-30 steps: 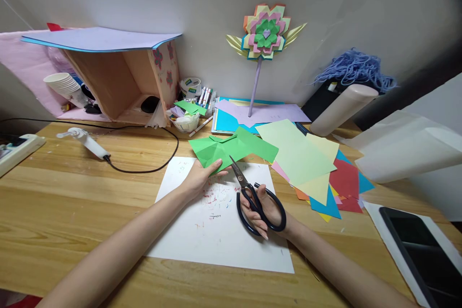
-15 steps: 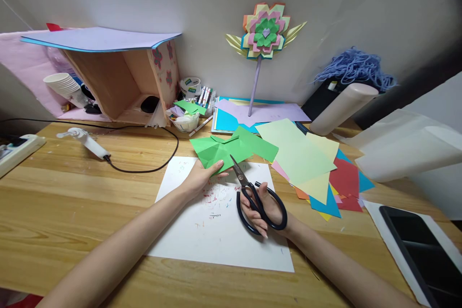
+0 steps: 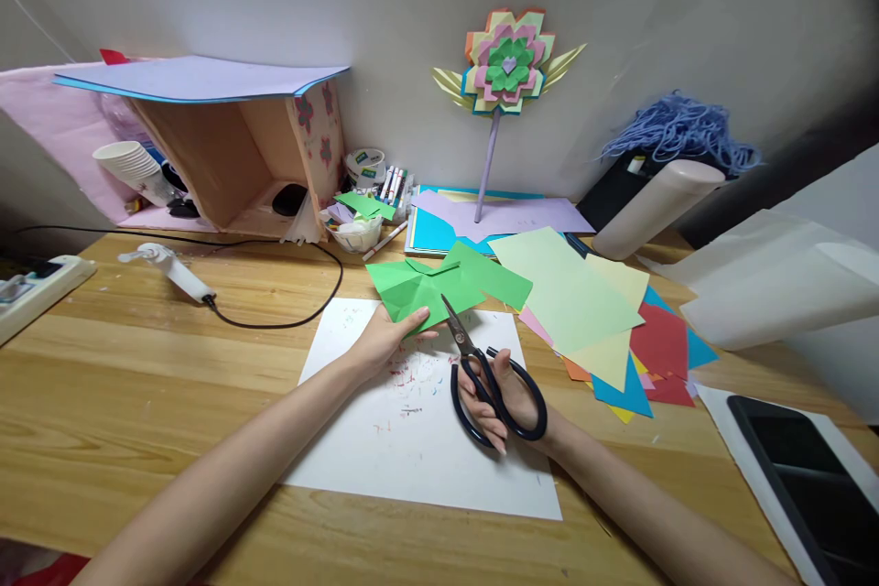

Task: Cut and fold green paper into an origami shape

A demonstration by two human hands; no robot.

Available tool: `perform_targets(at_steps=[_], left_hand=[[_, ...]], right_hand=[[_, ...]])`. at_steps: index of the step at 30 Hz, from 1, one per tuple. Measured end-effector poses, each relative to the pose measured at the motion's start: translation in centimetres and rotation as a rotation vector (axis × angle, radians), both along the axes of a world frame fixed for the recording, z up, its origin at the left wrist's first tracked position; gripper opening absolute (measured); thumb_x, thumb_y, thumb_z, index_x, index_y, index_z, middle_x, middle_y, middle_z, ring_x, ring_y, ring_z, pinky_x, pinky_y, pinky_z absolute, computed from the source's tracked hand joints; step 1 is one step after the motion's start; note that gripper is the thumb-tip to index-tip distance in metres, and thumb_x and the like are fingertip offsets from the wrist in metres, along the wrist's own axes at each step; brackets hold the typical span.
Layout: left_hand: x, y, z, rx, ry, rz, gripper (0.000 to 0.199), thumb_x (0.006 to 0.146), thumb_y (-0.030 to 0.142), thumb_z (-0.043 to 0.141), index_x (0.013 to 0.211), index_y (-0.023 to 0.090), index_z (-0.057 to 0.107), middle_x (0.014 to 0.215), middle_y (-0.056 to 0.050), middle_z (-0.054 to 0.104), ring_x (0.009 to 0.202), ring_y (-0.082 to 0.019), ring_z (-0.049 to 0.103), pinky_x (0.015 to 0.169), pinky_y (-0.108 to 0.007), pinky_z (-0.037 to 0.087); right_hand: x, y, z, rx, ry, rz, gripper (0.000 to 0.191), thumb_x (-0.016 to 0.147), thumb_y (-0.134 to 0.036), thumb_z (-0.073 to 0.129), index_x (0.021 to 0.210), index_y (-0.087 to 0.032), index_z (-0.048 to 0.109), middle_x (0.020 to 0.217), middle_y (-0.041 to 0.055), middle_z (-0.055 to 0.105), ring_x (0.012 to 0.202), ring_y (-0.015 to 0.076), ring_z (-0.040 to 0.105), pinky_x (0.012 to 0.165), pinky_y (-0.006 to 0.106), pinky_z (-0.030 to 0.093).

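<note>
My left hand [image 3: 390,336] pinches the near edge of a creased green paper [image 3: 417,288], thumb on top and fingers beneath. In my right hand [image 3: 504,394], turned palm up, a pair of black-handled scissors [image 3: 486,371] rests with the fingers through the loops. The blades are together, and their tip lies at the right edge of the green paper. Below both hands is a white sheet [image 3: 426,453] with coloured marks. Another green piece of paper [image 3: 494,277] lies just behind, partly overlapped by the held one.
Coloured paper sheets [image 3: 563,293] spread to the right, near a phone [image 3: 800,467]. A paper flower [image 3: 508,64] stands at the back. At left are a glue gun [image 3: 171,273] with its cord, a cardboard box [image 3: 226,160] and a power strip [image 3: 45,288].
The whole view has shifted slightly. Both hands keep their hold on the green paper and the scissors, with almost no movement between them.
</note>
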State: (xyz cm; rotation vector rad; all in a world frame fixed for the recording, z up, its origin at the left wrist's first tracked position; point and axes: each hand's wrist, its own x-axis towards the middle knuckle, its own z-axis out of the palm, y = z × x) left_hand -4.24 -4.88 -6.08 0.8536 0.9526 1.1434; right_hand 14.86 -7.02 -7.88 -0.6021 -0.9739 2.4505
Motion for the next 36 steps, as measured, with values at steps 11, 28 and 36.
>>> perform_targets(at_steps=[11,28,36], left_hand=[[0.2,0.0,0.2,-0.030,-0.015,0.021,0.039,0.072,0.032,0.068,0.106,0.014,0.061,0.111,-0.013,0.065,0.088,-0.023,0.067,0.078,-0.032,0.054],[0.2,0.2,0.2,-0.028,-0.053,0.061,0.043,0.072,0.028,0.069,0.112,0.018,0.059,0.119,-0.011,0.060,0.104,-0.025,0.059,0.082,-0.035,0.053],[0.3,0.1,0.3,-0.023,-0.058,0.032,0.042,0.072,0.029,0.069,0.111,0.017,0.059,0.119,-0.011,0.061,0.102,-0.025,0.060,0.082,-0.036,0.053]], right_hand=[[-0.3,0.5,0.0,0.045,-0.024,0.005,0.067,0.059,-0.084,0.036,0.068,-0.018,0.042,0.042,-0.0098,0.040,0.022,0.0027,0.031,0.022,0.017,0.038],[-0.7,1.4,-0.4,0.023,0.000,0.012,0.066,0.059,-0.084,0.038,0.066,-0.018,0.040,0.041,-0.0097,0.040,0.023,0.0023,0.028,0.020,0.017,0.035],[-0.6,1.5,-1.1,-0.010,-0.013,0.023,0.075,0.054,-0.089,0.027,0.069,-0.018,0.042,0.041,-0.0086,0.042,0.022,0.0042,0.033,0.021,0.020,0.039]])
